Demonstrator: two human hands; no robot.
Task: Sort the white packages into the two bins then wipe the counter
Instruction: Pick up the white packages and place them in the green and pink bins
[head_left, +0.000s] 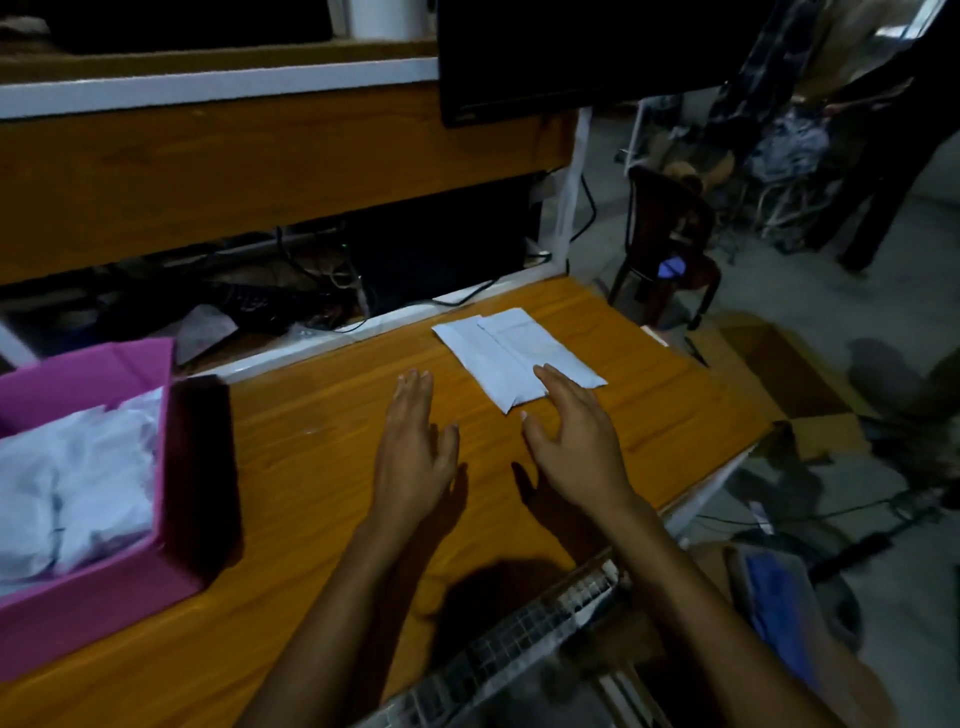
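Observation:
Two flat white packages (511, 353) lie overlapped on the wooden counter (322, 467), towards its far right. My right hand (571, 436) hovers with spread fingers at their near edge, fingertips over the nearest package. My left hand (415, 447) is held flat and empty over the counter, left of the packages. A pink bin (104, 592) at the left edge holds several crumpled white packages (78, 483). A wire mesh basket (524, 639) sits at the near edge under my right forearm.
A dark monitor (571, 57) hangs over the far right corner. Behind the counter is a gap with cables and a wooden shelf (260, 166). A cardboard box (779, 374), a dark chair (670, 244) and clutter stand on the floor to the right, where a person stands.

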